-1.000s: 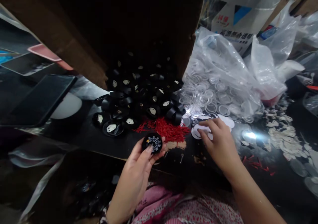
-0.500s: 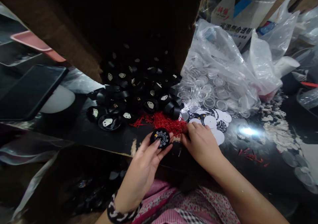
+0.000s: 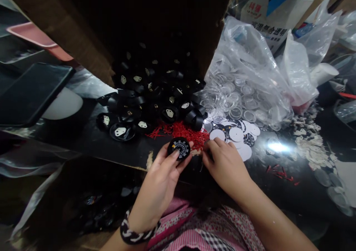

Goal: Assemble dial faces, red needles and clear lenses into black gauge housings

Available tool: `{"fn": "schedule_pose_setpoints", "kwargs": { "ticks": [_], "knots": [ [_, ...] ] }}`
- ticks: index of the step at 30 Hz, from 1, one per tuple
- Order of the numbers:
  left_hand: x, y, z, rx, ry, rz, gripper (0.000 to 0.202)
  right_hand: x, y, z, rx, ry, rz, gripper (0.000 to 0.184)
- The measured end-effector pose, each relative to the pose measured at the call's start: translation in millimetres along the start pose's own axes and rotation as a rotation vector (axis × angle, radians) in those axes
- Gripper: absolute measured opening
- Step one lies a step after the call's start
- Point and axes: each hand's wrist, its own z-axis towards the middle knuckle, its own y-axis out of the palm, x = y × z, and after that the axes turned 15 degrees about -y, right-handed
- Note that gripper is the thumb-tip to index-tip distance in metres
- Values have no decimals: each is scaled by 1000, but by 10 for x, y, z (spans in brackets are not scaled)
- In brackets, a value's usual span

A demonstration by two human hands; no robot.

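My left hand [image 3: 160, 182] is closed round a small black round gauge [image 3: 179, 148] with a white dial, held face up just above the table's near edge. My right hand [image 3: 224, 165] lies beside it, fingers curled and pinched at the edge of a heap of thin red pointers [image 3: 185, 131]; what they pinch is too small to see. Just beyond the right hand lie several white and black dial discs [image 3: 236, 134]. A pile of black round housings [image 3: 155, 95] spills from a brown cardboard box [image 3: 83, 39] behind the red heap.
A clear plastic bag of transparent rings [image 3: 244, 91] sits at the right rear, with more bags and a printed carton [image 3: 264, 17] behind. Small white pieces [image 3: 314, 151] are scattered at the right. A dark flat tablet [image 3: 30, 93] lies at the left. The tabletop is black and glossy.
My right hand has moved left from the white discs to the red pointers, close to the gauge. My left hand has kept hold of the gauge and shifted slightly right.
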Motion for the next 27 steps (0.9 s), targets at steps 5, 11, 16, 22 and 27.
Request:
{"fn": "schedule_pose_setpoints", "kwargs": {
  "ticks": [5, 11, 16, 22, 27],
  "knots": [
    [-98, -51, -27, 12, -45, 1, 25, -24, 76, 77, 0, 1, -67, 13],
    [-181, -19, -34, 57, -76, -33, 37, 1, 58, 57, 36, -14, 85, 10],
    [-164, 47, 24, 60, -52, -1, 33, 18, 26, -51, 135, -54, 240, 8],
    [-162, 60, -11, 15, -72, -40, 26, 84, 46, -116, 240, -157, 202, 15],
    [-146, 58, -36, -51, -118, -58, 25, 119, 38, -194, 345, -200, 243, 18]
  ]
}}
